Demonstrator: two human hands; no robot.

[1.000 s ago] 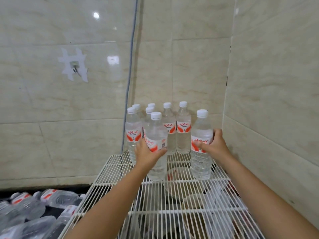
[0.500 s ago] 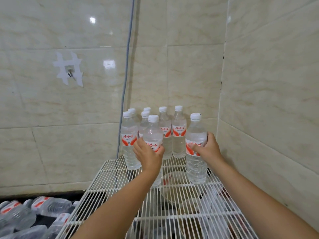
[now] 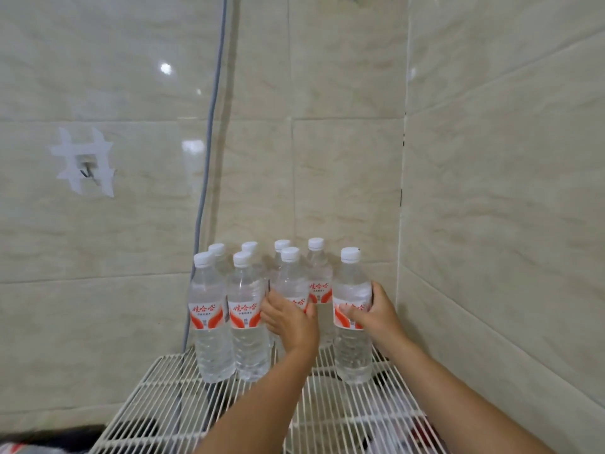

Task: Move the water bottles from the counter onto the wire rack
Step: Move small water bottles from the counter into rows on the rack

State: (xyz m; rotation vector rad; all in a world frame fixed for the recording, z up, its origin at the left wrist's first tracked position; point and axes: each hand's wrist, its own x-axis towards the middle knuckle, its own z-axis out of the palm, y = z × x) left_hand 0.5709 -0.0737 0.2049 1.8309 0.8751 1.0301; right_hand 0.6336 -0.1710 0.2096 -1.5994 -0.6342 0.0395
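Foreground: As two bare forearms are stretched forward over the wire rack point(image 3: 170, 401), its white grid is seen running away toward a tiled corner; dark, blurred shapes are made out beneath the wires but cannot be identified.
Left hand: The left hand point(image 3: 289, 319) is curled round the middle bottle point(image 3: 290, 283) at label height, most of the label being hidden by the fingers; its base is covered by the wrist, so contact with the rack cannot be confirmed.
Right hand: The right hand point(image 3: 376, 314) is wrapped round the right bottle point(image 3: 352, 317), thumb laid across the red-and-white label, with the base apparently set on the wires at the rack's right side.
Key relation: Both gripped bottles are held upright, long axes vertical, directly ahead of the hands; the right bottle is nearer the camera, and a narrow gap is left between it and the middle bottle.
Judged step: The two bottles are probably being settled into the front row, and release is judged to be close.
Behind: Two front bottles point(image 3: 229, 319) are stood just left of the left hand, and further white caps are seen in a back row point(image 3: 316, 273).
Background: A grey cable point(image 3: 209, 132) is run down the tiled wall point(image 3: 343, 158), and a taped hook point(image 3: 85, 165) is fixed at the left.
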